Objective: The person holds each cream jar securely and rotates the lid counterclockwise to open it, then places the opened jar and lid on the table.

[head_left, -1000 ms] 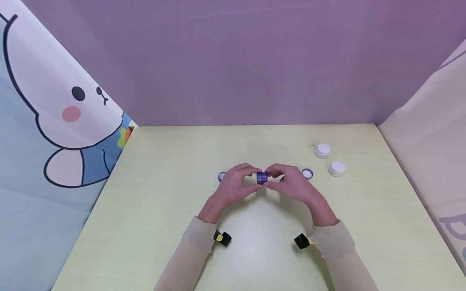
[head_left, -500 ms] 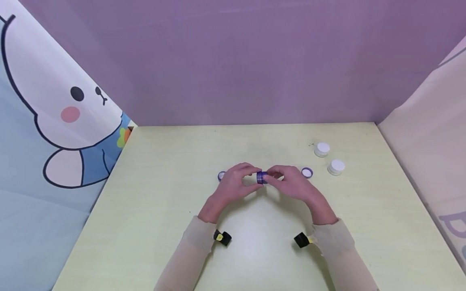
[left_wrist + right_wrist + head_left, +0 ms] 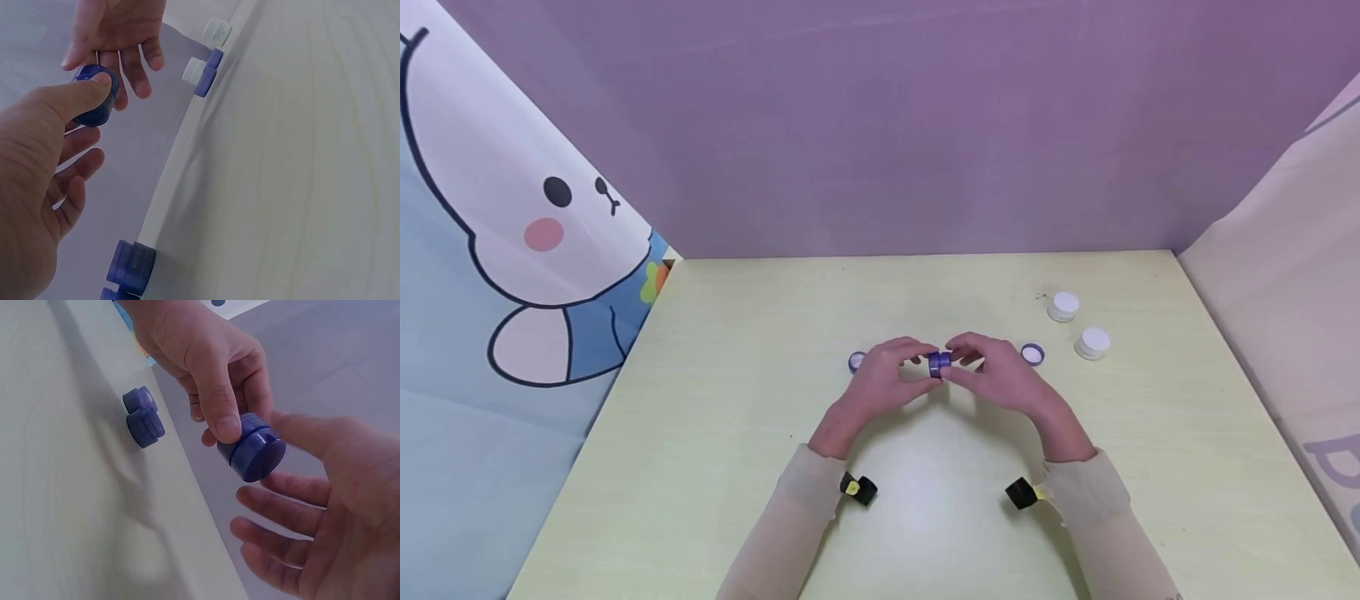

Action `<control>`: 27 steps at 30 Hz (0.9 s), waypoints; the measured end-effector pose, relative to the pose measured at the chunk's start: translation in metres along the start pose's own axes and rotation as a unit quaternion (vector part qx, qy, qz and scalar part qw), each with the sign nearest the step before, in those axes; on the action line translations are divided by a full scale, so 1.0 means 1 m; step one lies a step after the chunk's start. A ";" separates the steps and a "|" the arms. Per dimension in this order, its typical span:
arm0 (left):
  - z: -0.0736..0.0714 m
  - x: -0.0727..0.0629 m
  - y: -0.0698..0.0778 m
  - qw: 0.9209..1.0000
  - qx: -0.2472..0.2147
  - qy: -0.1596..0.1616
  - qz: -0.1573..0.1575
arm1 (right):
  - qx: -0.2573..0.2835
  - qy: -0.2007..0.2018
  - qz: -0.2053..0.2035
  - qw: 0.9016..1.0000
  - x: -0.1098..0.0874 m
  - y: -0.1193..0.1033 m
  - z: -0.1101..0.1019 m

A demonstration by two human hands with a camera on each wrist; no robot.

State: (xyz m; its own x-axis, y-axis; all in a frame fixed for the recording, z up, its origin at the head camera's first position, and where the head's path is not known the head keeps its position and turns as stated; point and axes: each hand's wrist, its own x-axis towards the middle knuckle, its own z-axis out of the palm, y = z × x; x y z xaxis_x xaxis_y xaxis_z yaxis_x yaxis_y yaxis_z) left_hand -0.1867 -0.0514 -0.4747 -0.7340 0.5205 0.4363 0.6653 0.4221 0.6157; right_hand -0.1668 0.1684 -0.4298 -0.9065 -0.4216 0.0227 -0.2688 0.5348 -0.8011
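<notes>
A small blue jar (image 3: 937, 365) with its lid on is held up between the hands, lying on its side. My left hand (image 3: 880, 379) pinches the jar's body, thumb on the near side, as the left wrist view shows. Around the lid end, my right hand (image 3: 996, 375) has its fingers spread and loosely bent. The right thumb lies close to the lid (image 3: 259, 456); I cannot tell whether it touches. Beyond the left hand a round blue-rimmed piece (image 3: 856, 362) is partly hidden. Another blue-rimmed piece with a pale inside (image 3: 1032, 355) lies by the right hand.
Two white jars (image 3: 1063, 307) (image 3: 1092, 343) stand at the back right of the pale table (image 3: 737, 333). In the left wrist view, a blue jar with lettering (image 3: 132, 267) stands near the left hand. A purple wall (image 3: 880, 125) rises behind the table.
My right thumb and fingers pressed over the lid half a second ago; now they have spread apart around it. The left hand keeps its hold on the jar.
</notes>
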 end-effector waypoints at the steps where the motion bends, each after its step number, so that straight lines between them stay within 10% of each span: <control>1: 0.000 0.000 0.000 1.000 0.001 0.001 0.001 | -0.003 0.000 0.003 1.000 0.000 0.000 0.000; 27: -0.001 0.000 0.001 1.000 0.000 -0.011 -0.014 | 0.006 -0.016 -0.005 1.000 0.000 0.001 -0.001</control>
State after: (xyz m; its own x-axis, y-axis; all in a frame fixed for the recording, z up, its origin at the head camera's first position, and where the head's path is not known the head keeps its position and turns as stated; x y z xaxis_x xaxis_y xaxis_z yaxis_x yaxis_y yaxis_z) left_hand -0.1862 -0.0519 -0.4738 -0.7491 0.5252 0.4037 0.6446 0.4374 0.6271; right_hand -0.1677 0.1694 -0.4300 -0.8923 -0.4512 0.0121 -0.2744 0.5210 -0.8082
